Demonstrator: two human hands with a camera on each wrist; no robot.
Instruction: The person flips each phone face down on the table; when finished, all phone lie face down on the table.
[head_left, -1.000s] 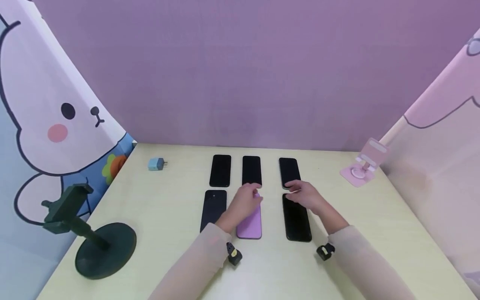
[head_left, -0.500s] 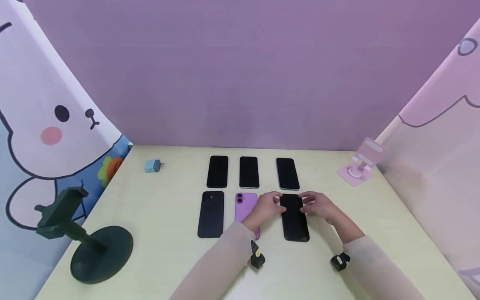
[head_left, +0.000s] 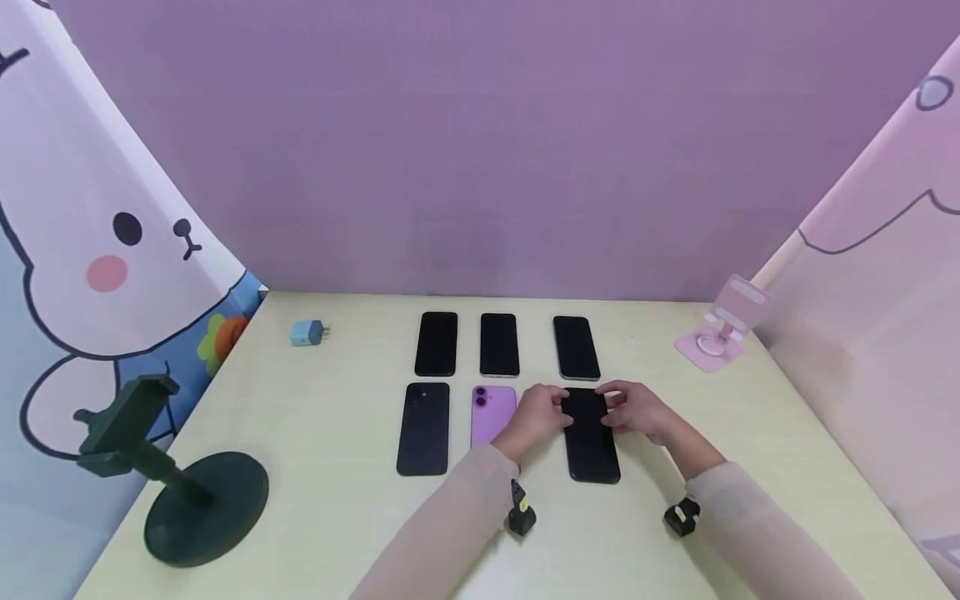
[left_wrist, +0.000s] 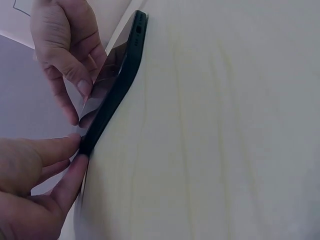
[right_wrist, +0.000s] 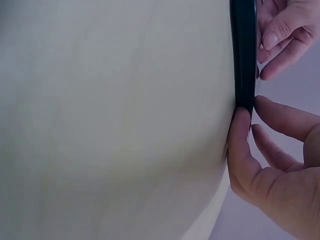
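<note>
A black smartphone (head_left: 592,446) lies on the table, dark glossy face up, nearest row, right end. My left hand (head_left: 536,419) holds its left edge near the far end; in the left wrist view the left hand's (left_wrist: 35,175) thumb and forefinger pinch that edge. Opposite, my right hand (head_left: 637,411) holds the right edge, its thumb against the side and a fingertip at the top rim in the right wrist view. To the left lie a purple phone (head_left: 491,412), back up and partly covered by my left arm, and a dark phone (head_left: 423,433), back up.
Behind lies a row of three dark phones: left phone (head_left: 436,344), middle phone (head_left: 498,345), right phone (head_left: 577,347). A blue charger plug (head_left: 306,333) is at the back left, a dark green stand (head_left: 206,508) at the left front, a pink stand (head_left: 708,346) at the back right.
My left hand has moved right from over the purple phone to the black phone's left edge. My right hand has shifted right and nearer, onto its right edge. Both have barely moved since half a second ago.
</note>
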